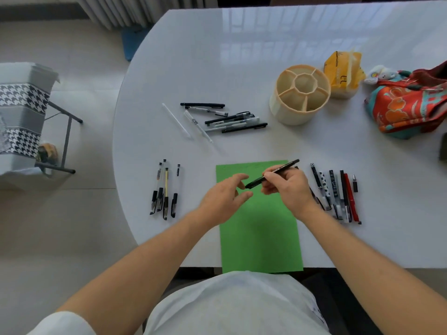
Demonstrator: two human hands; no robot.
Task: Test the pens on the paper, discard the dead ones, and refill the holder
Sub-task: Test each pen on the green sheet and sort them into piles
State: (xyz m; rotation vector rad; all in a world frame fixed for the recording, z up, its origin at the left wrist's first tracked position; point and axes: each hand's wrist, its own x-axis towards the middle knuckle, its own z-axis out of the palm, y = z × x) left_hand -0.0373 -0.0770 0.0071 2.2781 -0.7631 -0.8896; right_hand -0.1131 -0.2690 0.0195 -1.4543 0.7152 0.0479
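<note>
A green sheet of paper (260, 228) lies at the table's near edge. Above it my right hand (284, 187) grips a black pen (283, 169), held slanted with its lower end pointing left. My left hand (226, 194) hovers just left of that end, fingers spread and holding nothing. Several black gel pens (164, 189) lie left of the paper. Several mixed pens, one red (338, 192), lie to its right. Farther back lies a loose pile of black and white pens (225, 120). The cream pen holder (300, 93) with divided compartments stands beyond, with nothing in it.
The white table (193, 68) has a curved left edge. A yellow bag (343, 71) stands behind the holder and a colourful cloth bag (408, 102) lies at the right. On the floor to the left stands a houndstooth-patterned bin on a metal frame (21, 117).
</note>
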